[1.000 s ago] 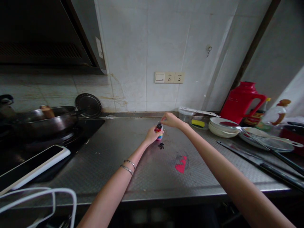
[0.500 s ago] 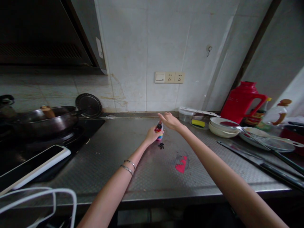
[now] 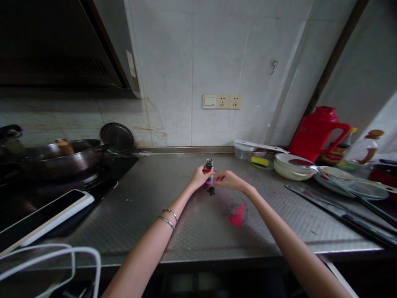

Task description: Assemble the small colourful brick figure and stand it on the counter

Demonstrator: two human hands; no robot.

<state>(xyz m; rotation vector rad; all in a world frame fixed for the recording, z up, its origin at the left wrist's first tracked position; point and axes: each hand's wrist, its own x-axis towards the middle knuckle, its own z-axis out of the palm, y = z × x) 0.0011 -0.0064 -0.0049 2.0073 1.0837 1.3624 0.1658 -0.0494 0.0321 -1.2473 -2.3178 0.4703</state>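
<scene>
My left hand (image 3: 199, 178) is wrapped round a small upright jar (image 3: 210, 164) standing on the metal countertop. Black shows at the jar's top, with red, blue and pink lower down; whether these are contents or a label I cannot tell. Close on the jar's right side is my right hand (image 3: 232, 181), low over the counter, its fingers curled inward. What its fingertips hold, if anything, is too small to make out. Just in front of the jar lies a little heap of thin black loops or strands (image 3: 211, 191).
A red patch (image 3: 237, 216) marks the counter nearer me. To the right are stacked bowls (image 3: 290, 173), a yellow sponge (image 3: 259, 161), a red thermos (image 3: 314, 134) and a long black-handled utensil (image 3: 322, 203). At left stand a pan (image 3: 66, 163) and a white-edged device (image 3: 58, 217).
My right hand has come down from the jar's top to its right side, fingers now curled. The black top of the jar is uncovered. My left hand stays on the jar.
</scene>
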